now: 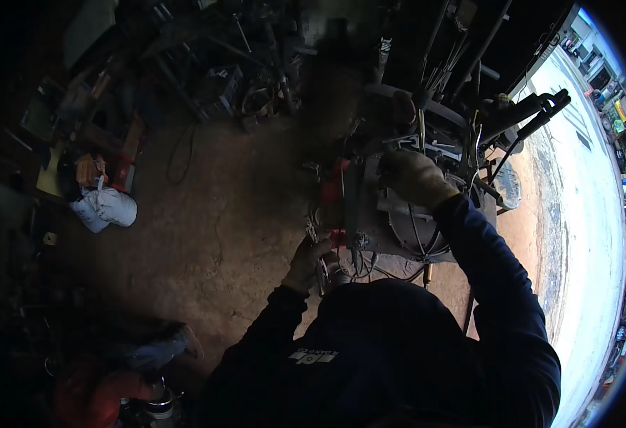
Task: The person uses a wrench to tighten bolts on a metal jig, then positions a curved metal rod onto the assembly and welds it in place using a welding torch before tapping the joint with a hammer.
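My right hand (416, 178), in a pale work glove, reaches over the cluttered workbench (402, 246). Its fingers are curled down into shadow around something I cannot make out. Below the hand, a dark round frame with spokes (420, 232) lies on the bench. My left hand (308, 265), also gloved, is closed at the bench's left edge around a shiny metal tool (311, 230) shaped like pliers or a clamp. Beside it, red metal parts (337, 237) show along the edge. Thin cables (370, 265) hang at the bench's near side.
Metal rods and bars (438, 75) crowd the dark far side. A black lever-like bar (534, 118) juts out to the right. On the left, a white sack (106, 207) sits on the dirt floor (206, 264). A person in orange (102, 389) is at lower left.
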Tool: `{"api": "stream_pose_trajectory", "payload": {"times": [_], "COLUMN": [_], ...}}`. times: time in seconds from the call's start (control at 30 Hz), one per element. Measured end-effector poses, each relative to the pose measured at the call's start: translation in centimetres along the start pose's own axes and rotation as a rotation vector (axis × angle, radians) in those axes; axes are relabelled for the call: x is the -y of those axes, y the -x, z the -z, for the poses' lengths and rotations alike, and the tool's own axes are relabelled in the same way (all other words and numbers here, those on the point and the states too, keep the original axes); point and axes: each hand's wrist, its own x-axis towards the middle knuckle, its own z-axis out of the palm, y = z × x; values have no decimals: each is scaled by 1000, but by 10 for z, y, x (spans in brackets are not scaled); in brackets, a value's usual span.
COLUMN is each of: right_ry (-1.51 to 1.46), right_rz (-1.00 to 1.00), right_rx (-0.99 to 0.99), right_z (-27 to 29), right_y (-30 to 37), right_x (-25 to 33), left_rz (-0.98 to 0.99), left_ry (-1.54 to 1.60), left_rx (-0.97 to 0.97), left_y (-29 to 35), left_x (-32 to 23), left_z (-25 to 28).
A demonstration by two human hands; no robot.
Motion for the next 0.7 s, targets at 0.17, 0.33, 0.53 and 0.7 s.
{"api": "stream_pose_trajectory", "payload": {"times": [0.17, 0.33, 0.53, 0.7], "right_ry": [118, 48, 38, 21], "right_rz": [65, 35, -26, -40], "right_rx": [-100, -11, 10, 82], "right_z": [-14, -15, -24, -4], "right_y": [-1, -15, -23, -25], "right_x": [-10, -11, -23, -4], "left_rz": [-31, -44, -9, -24], "left_ry": [-23, 5, 63, 118], "left_rx": [4, 33, 81, 4], "left_y": [-8, -16, -10, -17], "left_x": [-9, 3, -3, 26], "left_z": [-8, -14, -16, 21]}}
